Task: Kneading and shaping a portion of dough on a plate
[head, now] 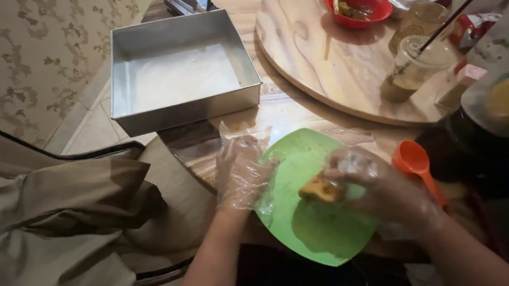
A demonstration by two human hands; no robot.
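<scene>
A gloved right hand (pixel 376 183) pinched a golden food piece (pixel 320 188) over a green plate (pixel 321 231) that the open left hand (pixel 241 175) steadied; loose gloves risked slipping.

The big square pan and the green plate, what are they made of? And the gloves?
The square pan looks like dull silver metal, probably aluminium, with thin straight walls. The green plate seems smooth plastic with a slight sheen. The gloves on the left hand and right hand look like thin, crinkly clear plastic film.
</scene>
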